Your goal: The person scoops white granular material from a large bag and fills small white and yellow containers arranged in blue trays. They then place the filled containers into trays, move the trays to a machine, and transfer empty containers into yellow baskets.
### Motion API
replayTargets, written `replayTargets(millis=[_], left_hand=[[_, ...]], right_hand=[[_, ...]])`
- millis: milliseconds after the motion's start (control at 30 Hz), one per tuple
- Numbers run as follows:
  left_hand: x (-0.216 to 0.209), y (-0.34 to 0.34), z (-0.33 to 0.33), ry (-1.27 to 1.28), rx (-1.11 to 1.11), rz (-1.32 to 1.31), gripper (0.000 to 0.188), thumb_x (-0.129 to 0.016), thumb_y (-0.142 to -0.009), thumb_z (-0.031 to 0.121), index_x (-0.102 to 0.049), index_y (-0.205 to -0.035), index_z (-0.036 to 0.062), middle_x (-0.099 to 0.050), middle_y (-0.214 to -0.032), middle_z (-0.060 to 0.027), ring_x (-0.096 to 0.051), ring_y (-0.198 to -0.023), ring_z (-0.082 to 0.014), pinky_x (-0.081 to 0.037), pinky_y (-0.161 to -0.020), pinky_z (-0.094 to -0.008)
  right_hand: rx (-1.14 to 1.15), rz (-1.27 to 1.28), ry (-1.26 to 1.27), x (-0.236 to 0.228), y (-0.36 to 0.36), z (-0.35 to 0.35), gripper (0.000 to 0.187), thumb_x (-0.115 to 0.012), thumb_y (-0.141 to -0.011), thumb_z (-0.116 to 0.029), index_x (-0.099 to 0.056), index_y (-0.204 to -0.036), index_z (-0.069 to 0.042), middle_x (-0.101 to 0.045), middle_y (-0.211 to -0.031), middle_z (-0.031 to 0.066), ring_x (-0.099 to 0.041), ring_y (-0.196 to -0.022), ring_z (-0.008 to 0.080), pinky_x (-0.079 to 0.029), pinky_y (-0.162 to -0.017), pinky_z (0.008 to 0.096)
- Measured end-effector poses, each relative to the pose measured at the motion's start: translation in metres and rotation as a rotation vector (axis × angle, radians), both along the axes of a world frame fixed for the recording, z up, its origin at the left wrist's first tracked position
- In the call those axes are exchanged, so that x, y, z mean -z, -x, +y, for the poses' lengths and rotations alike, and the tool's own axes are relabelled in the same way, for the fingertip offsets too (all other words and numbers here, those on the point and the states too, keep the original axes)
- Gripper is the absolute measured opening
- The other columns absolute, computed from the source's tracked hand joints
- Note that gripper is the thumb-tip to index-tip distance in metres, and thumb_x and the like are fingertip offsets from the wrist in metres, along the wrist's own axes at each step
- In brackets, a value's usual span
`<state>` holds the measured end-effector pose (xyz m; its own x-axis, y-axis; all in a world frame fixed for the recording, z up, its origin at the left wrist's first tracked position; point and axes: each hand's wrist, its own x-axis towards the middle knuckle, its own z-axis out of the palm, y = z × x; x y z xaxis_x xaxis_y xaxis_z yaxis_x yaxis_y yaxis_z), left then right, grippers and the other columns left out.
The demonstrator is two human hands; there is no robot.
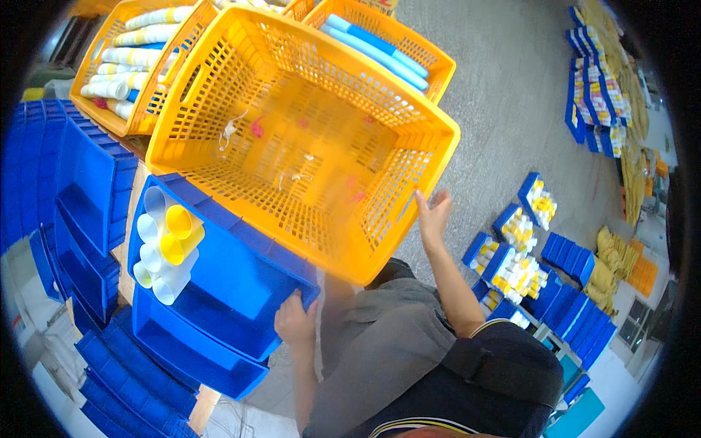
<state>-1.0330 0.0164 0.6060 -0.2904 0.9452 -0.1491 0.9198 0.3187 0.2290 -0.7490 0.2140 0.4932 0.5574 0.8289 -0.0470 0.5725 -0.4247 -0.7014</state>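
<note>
My left hand (295,321) is closed on the near right corner of a blue plastic bin (234,270), its fingers curled over the edge. A bundle of white and yellow rolled tubes (168,244) stands at the left end of that bin. On the right, my right hand (434,214) is at the rim of a large yellow slatted basket (447,146), with its thumb by the handle slot; some of its fingers are hidden. The basket is tilted and slightly blurred, with only small red and white scraps (257,128) inside.
Behind stand a yellow basket of white and yellow rolls (86,87) and another with blue rolls (380,51). Blue bins (86,171) are stacked at the left. Filled blue bins (515,226) sit on the grey floor (496,95) at right, near tan sacks (631,175).
</note>
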Motion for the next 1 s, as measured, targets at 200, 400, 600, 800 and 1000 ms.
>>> replayTargets(millis=[200,400,600,800,1000], left_hand=[[-0.002,-0.005,-0.002,0.016,-0.038,0.056,0.042,-0.075,-0.074,0.041,-0.064,-0.096,0.0079,-0.067,-0.081,-0.0091,-0.063,-0.072,-0.0284,-0.048,-0.063,-0.04],[-0.007,0.007,-0.001,-0.037,-0.074,0.12,0.038,-0.074,-0.079,0.041,-0.062,-0.091,0.0067,-0.064,-0.071,-0.0102,-0.063,-0.066,-0.0282,-0.048,-0.06,-0.0401],[0.0,0.008,0.001,-0.081,-0.039,0.145,0.038,-0.072,-0.081,0.042,-0.057,-0.085,0.008,-0.062,-0.066,-0.0094,-0.062,-0.061,-0.0279,-0.049,-0.056,-0.0392],[-0.01,-0.015,0.008,-0.481,0.001,-0.105,0.041,-0.073,-0.083,0.032,-0.062,-0.109,0.0019,-0.063,-0.104,-0.0176,-0.06,-0.099,-0.0347,-0.049,-0.085,-0.0426],[0.036,-0.153,0.069,-0.215,-0.538,-1.302,0.058,-0.073,-0.087,0.025,-0.046,-0.132,0.0002,-0.058,-0.127,-0.0123,-0.059,-0.113,-0.0276,-0.048,-0.096,-0.0413]], right_hand=[[0.201,1.141,0.192,0.025,0.009,0.013,0.024,-0.056,-0.1,-0.03,-0.053,-0.09,-0.008,-0.041,-0.061,-0.0023,-0.039,-0.048,0.0102,-0.039,-0.045,0.0278],[0.034,1.081,-0.01,-0.048,-0.022,0.049,0.023,-0.063,-0.095,-0.026,-0.056,-0.08,-0.01,-0.045,-0.059,-0.0034,-0.041,-0.046,0.0096,-0.036,-0.043,0.0263],[0.128,0.899,0.003,-0.097,-0.168,0.011,0.021,-0.062,-0.094,-0.023,-0.051,-0.078,-0.015,-0.034,-0.058,-0.0088,-0.03,-0.046,0.0039,-0.027,-0.043,0.0235],[0.156,0.851,0.019,-0.151,-0.288,-0.083,0.026,-0.054,-0.1,-0.027,-0.048,-0.077,-0.017,-0.028,-0.055,-0.009,-0.028,-0.044,0.0052,-0.025,-0.041,0.0223],[0.33,0.828,0.053,-0.181,-0.346,-0.109,0.026,-0.054,-0.101,-0.026,-0.049,-0.078,-0.014,-0.029,-0.057,-0.0081,-0.028,-0.045,0.0046,-0.026,-0.041,0.0228]])
